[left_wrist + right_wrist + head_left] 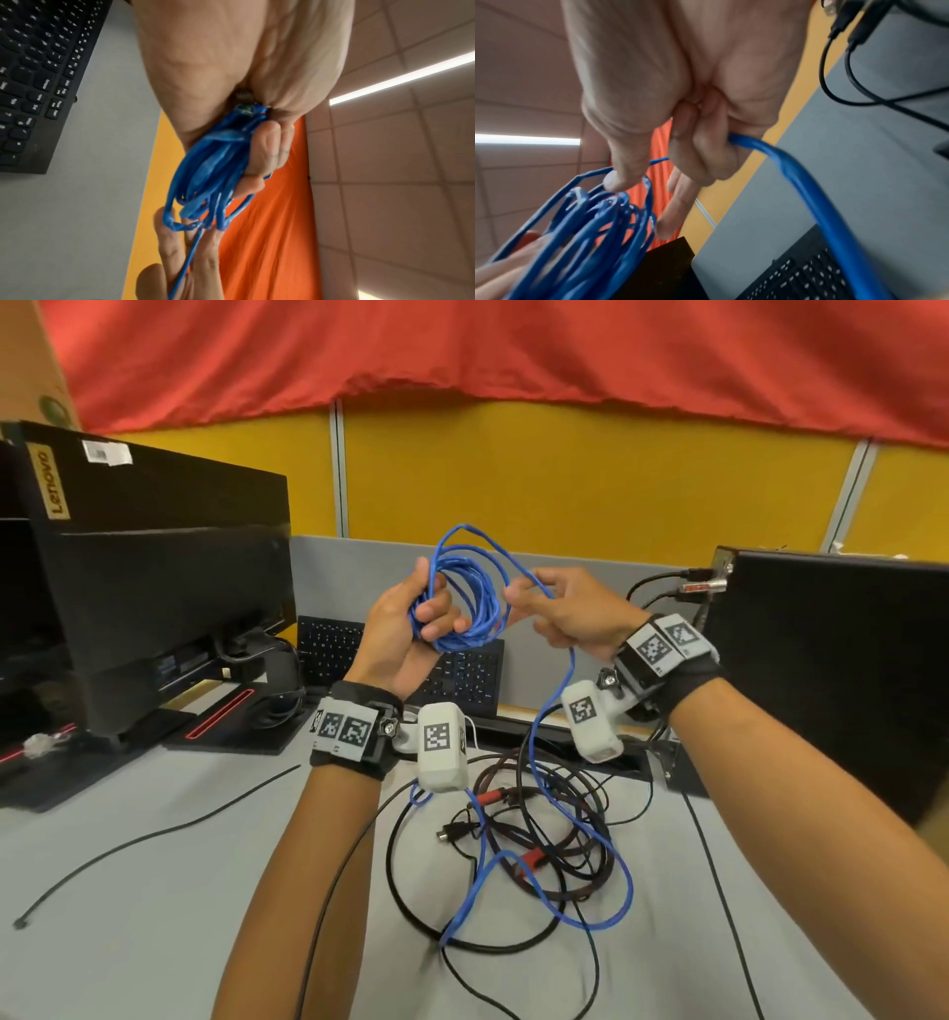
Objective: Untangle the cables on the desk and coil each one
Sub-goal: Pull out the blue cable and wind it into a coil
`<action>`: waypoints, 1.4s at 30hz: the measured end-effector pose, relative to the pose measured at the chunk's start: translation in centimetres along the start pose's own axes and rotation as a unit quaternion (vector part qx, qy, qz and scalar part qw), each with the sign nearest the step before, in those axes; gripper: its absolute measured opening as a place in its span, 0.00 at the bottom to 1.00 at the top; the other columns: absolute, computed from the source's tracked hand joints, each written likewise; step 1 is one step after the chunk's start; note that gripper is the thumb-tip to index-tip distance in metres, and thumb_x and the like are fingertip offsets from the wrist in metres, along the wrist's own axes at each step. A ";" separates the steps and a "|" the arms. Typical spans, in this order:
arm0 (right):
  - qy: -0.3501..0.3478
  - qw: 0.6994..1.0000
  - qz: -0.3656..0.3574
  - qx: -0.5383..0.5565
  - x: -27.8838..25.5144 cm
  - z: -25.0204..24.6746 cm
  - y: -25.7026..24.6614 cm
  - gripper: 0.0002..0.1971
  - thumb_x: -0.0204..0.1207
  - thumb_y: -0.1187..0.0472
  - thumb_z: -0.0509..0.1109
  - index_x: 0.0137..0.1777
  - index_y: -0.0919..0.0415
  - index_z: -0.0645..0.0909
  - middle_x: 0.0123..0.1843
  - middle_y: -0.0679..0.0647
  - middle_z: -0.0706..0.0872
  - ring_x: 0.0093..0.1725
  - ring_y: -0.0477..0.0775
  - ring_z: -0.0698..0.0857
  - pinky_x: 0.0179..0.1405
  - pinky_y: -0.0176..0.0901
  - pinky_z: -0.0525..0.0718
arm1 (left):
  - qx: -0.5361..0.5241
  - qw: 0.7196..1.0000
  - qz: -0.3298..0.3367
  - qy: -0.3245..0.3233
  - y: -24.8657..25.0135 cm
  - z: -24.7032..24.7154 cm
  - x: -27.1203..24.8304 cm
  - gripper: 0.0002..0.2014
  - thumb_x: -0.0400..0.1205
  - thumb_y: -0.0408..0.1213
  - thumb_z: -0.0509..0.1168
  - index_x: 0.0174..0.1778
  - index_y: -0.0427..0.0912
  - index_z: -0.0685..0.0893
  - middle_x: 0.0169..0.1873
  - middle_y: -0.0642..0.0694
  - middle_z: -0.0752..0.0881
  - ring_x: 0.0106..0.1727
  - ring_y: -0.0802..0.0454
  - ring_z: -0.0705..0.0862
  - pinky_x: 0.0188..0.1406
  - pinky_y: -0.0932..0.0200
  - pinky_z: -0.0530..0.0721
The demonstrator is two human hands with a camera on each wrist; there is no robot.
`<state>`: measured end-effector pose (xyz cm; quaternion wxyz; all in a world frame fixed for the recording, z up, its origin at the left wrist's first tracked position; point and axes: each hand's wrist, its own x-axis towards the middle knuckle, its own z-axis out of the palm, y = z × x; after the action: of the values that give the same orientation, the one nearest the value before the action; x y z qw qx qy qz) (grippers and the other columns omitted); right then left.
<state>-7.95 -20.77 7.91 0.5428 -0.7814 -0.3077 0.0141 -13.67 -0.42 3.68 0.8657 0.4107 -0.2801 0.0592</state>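
Above the desk (154, 891), your left hand (405, 629) grips the coiled part of the blue cable (462, 593), fingers curled through its loops. Just right of it, your right hand (565, 618) pinches the free run, which drops down-right into the tangle of dark cables (539, 839). The slack to feed lies on your right hand's side.
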 end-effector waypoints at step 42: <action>0.421 0.882 -0.052 -0.204 4.6 -7.4 -2.7 0.15 0.78 0.48 0.76 0.43 0.61 0.94 0.35 0.55 0.87 0.40 0.50 0.80 0.42 0.40 0.72 | 0.266 0.963 -0.031 -0.020 -1.4 -1.0 0.0 0.17 0.91 0.47 0.57 0.40 0.41 0.75 0.21 0.55 0.64 0.18 0.59 0.63 0.22 0.62 0.75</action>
<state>-2.82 -24.15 14.68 0.4497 -0.7903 -0.0863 -0.4072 -12.75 -0.62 2.22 0.7207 0.6359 -0.2588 0.0959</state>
